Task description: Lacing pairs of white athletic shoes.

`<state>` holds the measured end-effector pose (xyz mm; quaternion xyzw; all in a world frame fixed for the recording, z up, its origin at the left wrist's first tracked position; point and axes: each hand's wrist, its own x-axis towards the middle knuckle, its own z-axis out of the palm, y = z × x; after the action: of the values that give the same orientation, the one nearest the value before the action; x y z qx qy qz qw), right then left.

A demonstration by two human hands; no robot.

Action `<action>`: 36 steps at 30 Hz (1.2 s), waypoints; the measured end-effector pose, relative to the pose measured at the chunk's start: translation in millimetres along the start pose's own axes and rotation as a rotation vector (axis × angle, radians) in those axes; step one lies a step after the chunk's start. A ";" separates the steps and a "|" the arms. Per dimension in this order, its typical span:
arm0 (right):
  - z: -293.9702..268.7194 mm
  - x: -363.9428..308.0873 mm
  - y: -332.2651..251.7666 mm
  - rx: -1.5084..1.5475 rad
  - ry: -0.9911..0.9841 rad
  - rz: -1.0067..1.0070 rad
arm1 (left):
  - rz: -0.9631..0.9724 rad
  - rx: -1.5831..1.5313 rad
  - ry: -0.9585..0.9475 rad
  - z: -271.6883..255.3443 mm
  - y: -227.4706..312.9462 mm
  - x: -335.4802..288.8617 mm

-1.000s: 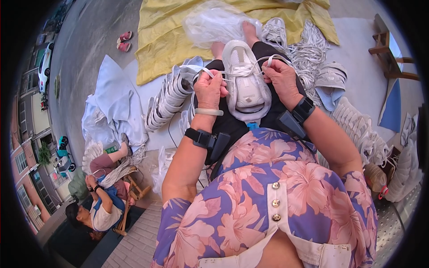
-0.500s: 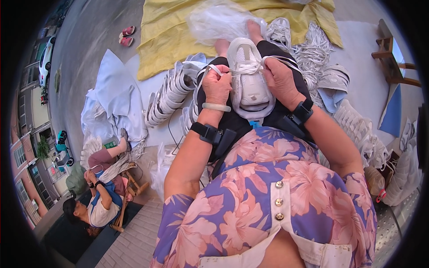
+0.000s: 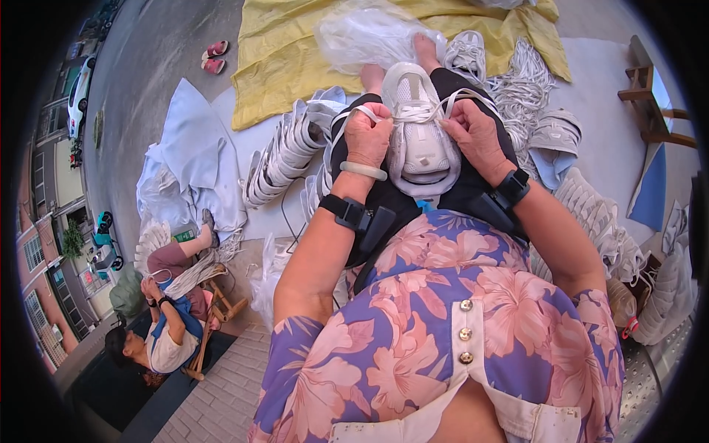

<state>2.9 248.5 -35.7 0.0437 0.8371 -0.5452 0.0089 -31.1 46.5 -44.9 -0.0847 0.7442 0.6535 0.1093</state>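
A white sneaker upper [image 3: 422, 148] rests lengthwise on my lap between my thighs, its rounded toe pointing away from me. White shoelace [image 3: 415, 112] runs across its eyelet rows, with loose lengths out to both sides. At the upper's left edge, my left hand [image 3: 368, 135] is closed, thumb and fingers pinching the lace. My right hand [image 3: 476, 138] is at the right edge, thumb and forefinger closed on the other stretch of lace, which loops over the back of the hand.
Nested shoe uppers [image 3: 277, 166] lie to the left. On the right are a heap of white laces [image 3: 523, 81], more stacked uppers [image 3: 583, 203] and a wooden stool [image 3: 650, 94]. Clear plastic [image 3: 373, 37] covers part of a yellow sheet [image 3: 277, 66]. Another person [image 3: 173, 325] sits at lower left.
My right hand's fingers have shifted from a curled grip to a thumb-and-forefinger pinch by the eyelets. My left hand has turned slightly, still on the lace. The view has shifted a little.
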 end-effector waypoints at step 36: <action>25.8 15.1 -38.3 -0.499 -0.183 -0.520 | 0.282 0.682 -0.106 -4.1 27.3 -26.8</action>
<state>-16.1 210.5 -12.2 -0.2228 0.9232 -0.3100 -0.0445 -12.9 45.5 -11.1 0.0939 0.9168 0.3802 0.0783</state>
